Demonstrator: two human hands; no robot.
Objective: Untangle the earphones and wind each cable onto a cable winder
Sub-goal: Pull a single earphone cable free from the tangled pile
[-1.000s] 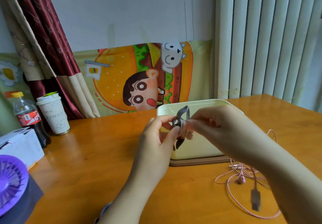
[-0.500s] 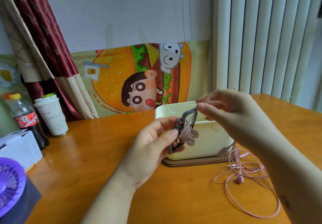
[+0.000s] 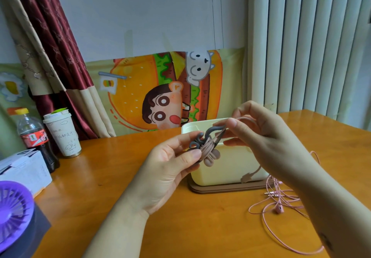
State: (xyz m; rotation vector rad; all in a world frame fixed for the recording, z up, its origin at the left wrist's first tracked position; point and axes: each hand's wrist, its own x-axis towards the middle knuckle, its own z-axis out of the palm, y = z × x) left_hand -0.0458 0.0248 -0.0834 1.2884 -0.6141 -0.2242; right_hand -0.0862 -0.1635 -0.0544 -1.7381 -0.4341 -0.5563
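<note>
My left hand [image 3: 170, 165] pinches a grey cable winder [image 3: 200, 139] with pink cable [image 3: 209, 149] wound round it, held above the table in front of the cream box. The fingers of my right hand [image 3: 259, 135] grip the winder's upper grey end and a loop of the pink cable. A plug end [image 3: 246, 177] dangles below on its cord. A second pink earphone cable [image 3: 281, 203] lies loose and tangled on the table at the right, partly hidden by my right forearm.
A cream box [image 3: 226, 167] on a brown base stands mid-table. At the left are a cola bottle [image 3: 34, 137], a paper cup [image 3: 62, 133], a white carton [image 3: 22, 171] and a purple fan [image 3: 14, 213]. Curtains and a cartoon cloth line the back.
Both hands rose slightly and drew apart. My right hand pulled the winder's grey end and the cable out to the right; the winder now lies tilted across my left fingertips.
</note>
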